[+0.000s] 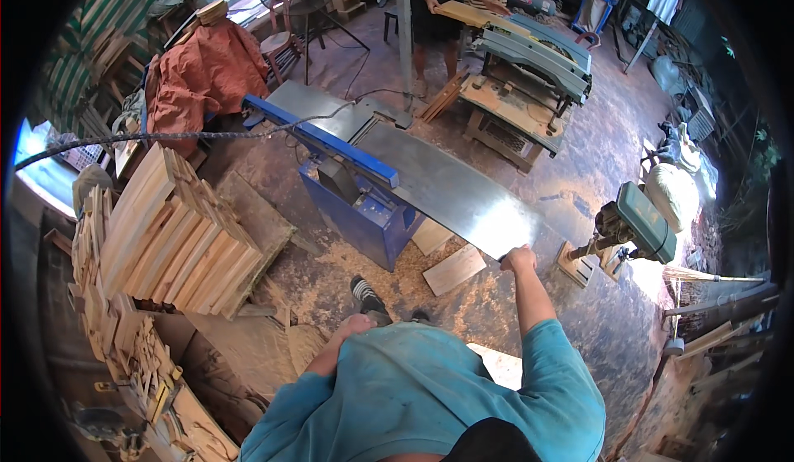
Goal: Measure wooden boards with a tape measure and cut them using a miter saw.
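Observation:
A long jointer with a grey metal bed (451, 185) and a blue fence (331, 149) stands in front of me. At the bed's near right end, my right hand (518, 258) is closed over the edge, its fingers partly hidden. My left hand (356, 324) hangs low at my left side, close to my leg; its fingers are too hidden to read. Below the bed is the jointer's blue cabinet (364, 218). Two pale boards, one of them a short plank (454, 270), lie on the floor beside the cabinet among wood shavings.
A tall stack of pale boards (178, 243) stands at my left. A green drill press (641, 222) is at the right. Farther off, another person holds a board (463, 14) at a table saw (538, 52). A dark cable (190, 136) crosses the left side.

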`<action>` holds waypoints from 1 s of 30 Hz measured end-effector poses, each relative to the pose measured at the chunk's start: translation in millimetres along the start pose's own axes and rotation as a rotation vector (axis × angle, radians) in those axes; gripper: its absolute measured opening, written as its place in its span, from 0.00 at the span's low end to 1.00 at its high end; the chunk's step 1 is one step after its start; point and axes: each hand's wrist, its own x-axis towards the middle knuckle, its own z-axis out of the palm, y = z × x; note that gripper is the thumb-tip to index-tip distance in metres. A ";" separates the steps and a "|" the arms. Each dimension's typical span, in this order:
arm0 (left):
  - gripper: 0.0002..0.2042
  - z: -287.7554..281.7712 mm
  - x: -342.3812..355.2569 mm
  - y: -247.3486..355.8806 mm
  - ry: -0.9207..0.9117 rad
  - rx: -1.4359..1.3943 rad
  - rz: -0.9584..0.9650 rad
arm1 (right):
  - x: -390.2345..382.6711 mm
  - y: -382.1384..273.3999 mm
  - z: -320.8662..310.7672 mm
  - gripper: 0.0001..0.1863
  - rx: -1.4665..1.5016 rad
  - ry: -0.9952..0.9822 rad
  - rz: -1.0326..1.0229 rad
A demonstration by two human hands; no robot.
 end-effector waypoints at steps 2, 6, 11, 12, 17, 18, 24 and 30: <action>0.27 -9.6 -5.5 8.4 -0.051 0.152 -0.028 | 3.3 4.2 3.1 0.45 -0.011 -0.025 0.029; 0.27 -10.1 -19.8 -10.3 -0.081 0.228 0.045 | 1.5 2.5 -0.6 0.45 -0.022 -0.050 0.010; 0.27 -5.7 -25.0 -10.7 -0.005 0.085 -0.059 | -1.2 1.4 4.2 0.42 -0.019 0.032 0.026; 0.27 -6.0 -23.6 -10.4 -0.007 0.086 -0.058 | 0.3 2.5 5.3 0.42 -0.017 0.030 0.027; 0.28 -5.6 -16.5 -18.7 -0.030 0.088 -0.099 | 1.7 0.9 4.9 0.42 -0.049 0.032 0.031; 0.28 -5.5 -16.9 -18.3 -0.032 0.090 -0.098 | 1.8 1.0 5.9 0.42 -0.048 0.030 0.032; 0.28 -3.4 -17.9 -23.2 -0.023 0.050 -0.112 | -4.6 -1.1 -2.4 0.42 -0.059 0.011 0.002; 0.27 -5.4 -21.6 -22.8 -0.014 0.079 -0.123 | -9.9 -4.1 -3.0 0.42 -0.060 -0.006 0.017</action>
